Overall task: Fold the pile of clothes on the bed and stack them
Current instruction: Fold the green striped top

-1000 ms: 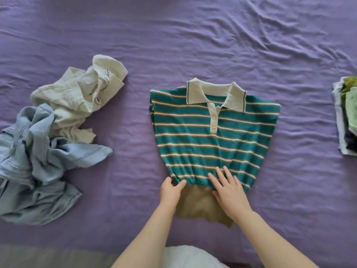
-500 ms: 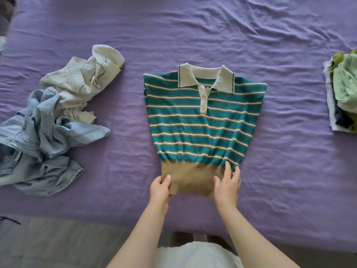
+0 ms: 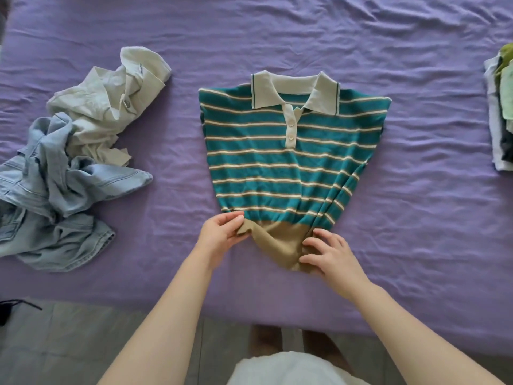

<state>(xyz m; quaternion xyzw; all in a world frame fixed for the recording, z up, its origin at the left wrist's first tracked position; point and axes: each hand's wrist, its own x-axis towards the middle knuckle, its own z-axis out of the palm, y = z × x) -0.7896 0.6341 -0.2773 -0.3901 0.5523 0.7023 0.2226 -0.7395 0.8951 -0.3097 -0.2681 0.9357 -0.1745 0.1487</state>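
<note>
On the purple-sheeted bed point(image 3: 277, 34), right in front of me, I see the teal knit polo shirt with cream stripes, a cream collar and a tan hem band point(image 3: 291, 162) lying face up, sleeves tucked under. My left hand point(image 3: 222, 234) pinches the hem's left corner, thumb and fingers clamped on the tan fabric. My right hand point(image 3: 329, 254) curls its fingers into the bunched right side of the hem. To the left lie a crumpled cream button shirt point(image 3: 111, 107) and rumpled light-blue denim garment point(image 3: 55, 190); a folded stack of clothes point(image 3: 499, 112) sits at the right edge.
</note>
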